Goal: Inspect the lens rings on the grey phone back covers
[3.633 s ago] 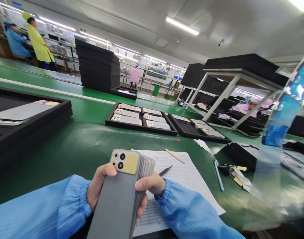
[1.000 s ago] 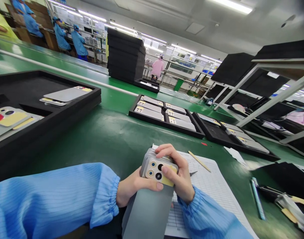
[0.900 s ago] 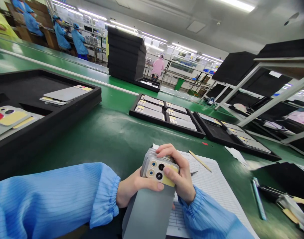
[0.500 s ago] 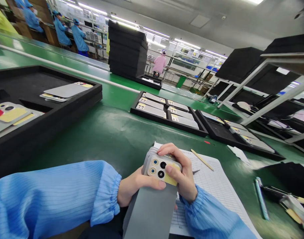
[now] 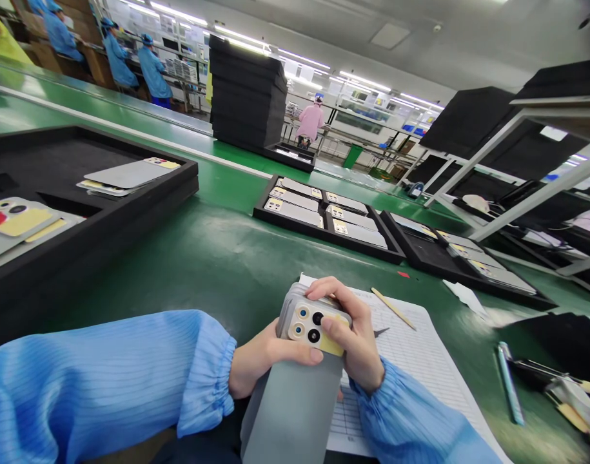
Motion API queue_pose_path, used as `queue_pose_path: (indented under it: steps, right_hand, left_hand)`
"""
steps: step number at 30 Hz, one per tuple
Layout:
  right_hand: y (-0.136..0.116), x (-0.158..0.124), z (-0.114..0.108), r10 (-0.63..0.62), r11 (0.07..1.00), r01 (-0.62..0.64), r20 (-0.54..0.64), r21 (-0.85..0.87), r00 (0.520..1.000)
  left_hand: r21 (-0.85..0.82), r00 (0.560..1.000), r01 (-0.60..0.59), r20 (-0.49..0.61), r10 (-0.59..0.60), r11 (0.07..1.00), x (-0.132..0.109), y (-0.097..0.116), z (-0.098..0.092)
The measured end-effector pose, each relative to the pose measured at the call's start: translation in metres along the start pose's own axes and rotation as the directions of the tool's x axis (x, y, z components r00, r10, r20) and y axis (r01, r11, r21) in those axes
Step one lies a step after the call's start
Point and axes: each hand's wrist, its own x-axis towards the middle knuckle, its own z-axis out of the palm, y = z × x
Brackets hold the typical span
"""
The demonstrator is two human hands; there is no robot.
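A stack of grey phone back covers [image 5: 297, 403] is held upright-tilted in front of me, the top one facing up. Its camera end shows several round lens openings and a pale yellow film. My left hand [image 5: 270, 353] grips the stack from the left, thumb lying across the cover just below the lenses. Around the upper right corner curls my right hand [image 5: 350, 328], its thumb pressed on the film beside the lenses and its fingers over the top edge. The fingers under the stack are mostly hidden. Beneath the right hand lies a printed sheet [image 5: 415, 361].
A black foam tray [image 5: 144, 206] with more covers stands at left; two further trays [image 5: 328, 235] lie ahead. A wooden stick [image 5: 394, 309] rests on the sheet. At right are a blue pen [image 5: 510, 383] and a white scrap [image 5: 465, 298]. Stacked black trays [image 5: 246, 96] rise behind.
Both hands keep the same grip on the stack of phone back covers. The view has shifted very slightly; nothing has been picked up or let go.
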Motion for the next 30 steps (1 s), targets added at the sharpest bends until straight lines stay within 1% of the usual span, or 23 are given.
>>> queue_pose_path:
  steps: [8, 11, 14, 20, 25, 27, 30]
  right_hand:
    - [0.0027, 0.0013, 0.0013, 0.005, 1.000, -0.005, -0.028, -0.029, 1.000]
    - [0.0036, -0.0006, 0.0021, 0.026, 0.998, -0.029, -0.064, -0.057, 0.998]
    - [0.0037, -0.0018, 0.0029, 0.051, 0.998, -0.054, -0.082, -0.045, 0.995]
    - [0.0048, -0.0018, 0.0031, 0.077, 0.997, -0.079, -0.080, -0.019, 0.994]
    - [0.0059, -0.0021, 0.0031, 0.106, 0.994, -0.106, -0.083, 0.003, 0.991]
    - [0.0071, -0.0022, 0.0040, 0.094, 0.995, -0.095, -0.083, -0.012, 0.992]
    - [0.0076, -0.0006, 0.0051, 0.056, 0.994, -0.063, -0.081, -0.085, 0.995]
  left_hand:
    - [0.021, 0.998, -0.023, -0.054, 0.024, 1.000, 0.0026, -0.0002, 0.0009]
    - [0.039, 0.989, -0.076, -0.123, 0.080, 0.996, 0.0026, -0.0012, 0.0020]
    - [0.055, 0.972, -0.144, -0.179, 0.152, 0.988, 0.0032, -0.0027, 0.0020]
    - [0.118, 0.958, -0.187, -0.197, 0.208, 0.975, 0.0054, -0.0050, 0.0001]
    - [0.164, 0.940, -0.253, -0.192, 0.282, 0.953, 0.0052, -0.0079, 0.0007]
    - [0.164, 0.939, -0.252, -0.195, 0.282, 0.954, 0.0051, -0.0090, 0.0004]
    - [0.143, 0.945, -0.221, -0.213, 0.248, 0.965, 0.0056, -0.0087, -0.0008]
